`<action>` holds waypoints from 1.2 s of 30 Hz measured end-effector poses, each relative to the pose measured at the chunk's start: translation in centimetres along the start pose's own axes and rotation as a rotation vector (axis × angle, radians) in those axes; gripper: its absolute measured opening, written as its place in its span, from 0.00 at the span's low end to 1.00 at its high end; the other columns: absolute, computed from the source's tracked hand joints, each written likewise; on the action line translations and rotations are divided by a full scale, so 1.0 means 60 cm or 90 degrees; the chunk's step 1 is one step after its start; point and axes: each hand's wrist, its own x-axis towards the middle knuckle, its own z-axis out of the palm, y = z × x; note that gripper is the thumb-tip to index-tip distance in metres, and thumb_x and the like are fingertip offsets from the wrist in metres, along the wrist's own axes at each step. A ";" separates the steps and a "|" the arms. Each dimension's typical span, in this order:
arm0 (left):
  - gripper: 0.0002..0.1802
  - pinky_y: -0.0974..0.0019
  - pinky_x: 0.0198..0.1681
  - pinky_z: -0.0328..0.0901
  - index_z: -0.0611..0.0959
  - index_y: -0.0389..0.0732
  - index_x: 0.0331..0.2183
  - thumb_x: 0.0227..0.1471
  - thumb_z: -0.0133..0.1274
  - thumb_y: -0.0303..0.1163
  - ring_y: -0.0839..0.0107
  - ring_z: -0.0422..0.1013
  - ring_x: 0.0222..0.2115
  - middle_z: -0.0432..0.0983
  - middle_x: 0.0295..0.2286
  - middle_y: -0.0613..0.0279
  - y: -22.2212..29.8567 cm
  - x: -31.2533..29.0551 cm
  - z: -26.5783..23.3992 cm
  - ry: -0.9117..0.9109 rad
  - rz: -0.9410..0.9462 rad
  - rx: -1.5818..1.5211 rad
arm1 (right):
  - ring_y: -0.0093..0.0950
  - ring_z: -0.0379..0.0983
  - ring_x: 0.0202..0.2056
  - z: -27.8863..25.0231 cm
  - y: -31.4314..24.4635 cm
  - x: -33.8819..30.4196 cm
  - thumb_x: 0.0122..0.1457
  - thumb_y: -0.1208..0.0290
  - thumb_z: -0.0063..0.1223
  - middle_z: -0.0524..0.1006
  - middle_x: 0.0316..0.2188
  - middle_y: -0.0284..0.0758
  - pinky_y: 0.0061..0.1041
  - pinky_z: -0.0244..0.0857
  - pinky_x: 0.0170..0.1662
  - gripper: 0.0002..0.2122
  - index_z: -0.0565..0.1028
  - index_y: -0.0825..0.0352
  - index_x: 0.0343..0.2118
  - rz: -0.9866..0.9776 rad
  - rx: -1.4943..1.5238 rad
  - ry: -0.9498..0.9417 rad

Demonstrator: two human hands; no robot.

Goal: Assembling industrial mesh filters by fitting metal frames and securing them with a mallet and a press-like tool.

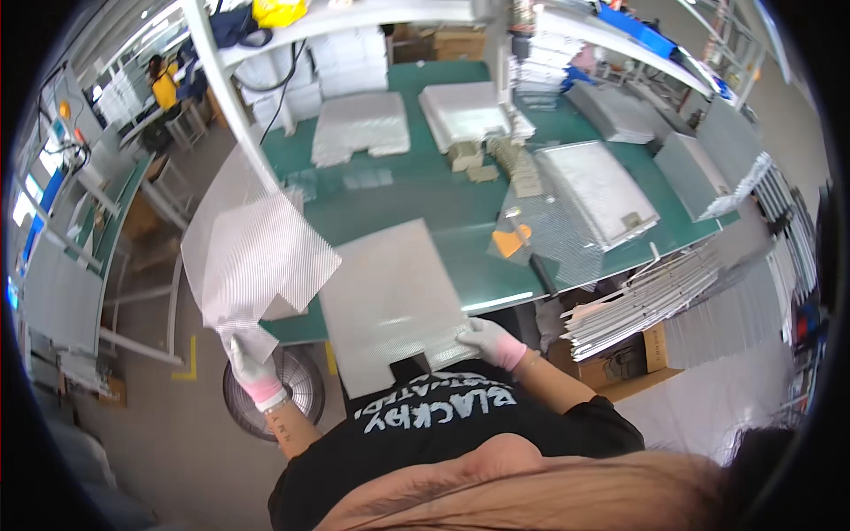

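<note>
My left hand (255, 370), in a white and pink glove, is closed on the lower corner of a thin, translucent, finely ribbed sheet (252, 252). That sheet is raised off the left end of the table, its right corner near the panel. A flat grey panel (390, 288) with a notch in its near edge rests partly on the green table and reaches over its front edge towards my body. My right hand (492, 343), gloved alike, grips the panel's near right corner, thumb on top; its other fingers are partly hidden.
Stacked white panels (361, 128) stand along the back of the green table (372, 199). An orange piece (511, 241) and a black-handled tool (542, 274) lie right of centre, near tan strips (515, 166). Many sheets (642, 296) hang at the right. A round fan (297, 389) stands below left.
</note>
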 end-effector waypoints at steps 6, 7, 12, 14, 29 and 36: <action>0.32 0.56 0.63 0.60 0.72 0.26 0.55 0.50 0.61 0.24 0.52 0.64 0.59 0.64 0.59 0.40 0.011 0.023 -0.004 -0.052 0.019 -0.029 | 0.22 0.69 0.52 0.002 -0.163 -0.083 0.60 0.79 0.52 0.74 0.53 0.36 0.26 0.61 0.58 0.24 0.66 0.74 0.60 -0.252 -0.235 0.027; 0.33 0.56 0.62 0.60 0.71 0.27 0.56 0.49 0.62 0.24 0.52 0.64 0.59 0.64 0.59 0.40 -0.006 0.020 -0.001 -0.052 0.027 -0.040 | 0.22 0.70 0.51 -0.016 -0.190 -0.106 0.60 0.80 0.52 0.75 0.51 0.36 0.26 0.62 0.58 0.23 0.67 0.74 0.59 -0.289 -0.326 0.074; 0.31 0.57 0.57 0.66 0.72 0.32 0.56 0.49 0.60 0.21 0.48 0.69 0.54 0.67 0.56 0.41 0.012 0.030 0.025 -0.043 0.064 -0.036 | 0.23 0.74 0.45 -0.100 -0.250 -0.278 0.57 0.85 0.52 0.78 0.45 0.34 0.25 0.67 0.53 0.21 0.71 0.73 0.56 -0.306 -0.245 0.387; 0.32 0.58 0.57 0.65 0.72 0.35 0.56 0.48 0.61 0.22 0.49 0.69 0.54 0.68 0.55 0.41 0.028 0.036 0.037 -0.059 0.082 -0.052 | 0.23 0.73 0.46 -0.153 -0.246 -0.353 0.57 0.87 0.51 0.77 0.47 0.34 0.25 0.67 0.53 0.22 0.69 0.72 0.57 -0.442 -0.199 0.497; 0.22 0.59 0.55 0.67 0.71 0.31 0.55 0.62 0.47 0.31 0.58 0.68 0.54 0.67 0.56 0.50 0.135 0.045 0.126 -0.300 -0.016 -0.194 | 0.41 0.73 0.52 -0.457 -0.751 -0.191 0.45 0.84 0.65 0.72 0.54 0.49 0.32 0.67 0.57 0.19 0.78 0.72 0.44 -0.970 -0.359 0.614; 0.25 0.66 0.53 0.65 0.65 0.30 0.57 0.64 0.45 0.32 0.66 0.69 0.50 0.70 0.51 0.53 0.186 0.002 0.128 -0.346 -0.603 -0.817 | 0.41 0.77 0.45 -0.546 -0.969 0.018 0.51 0.74 0.63 0.80 0.41 0.44 0.31 0.71 0.52 0.14 0.79 0.70 0.42 -0.710 -1.052 0.892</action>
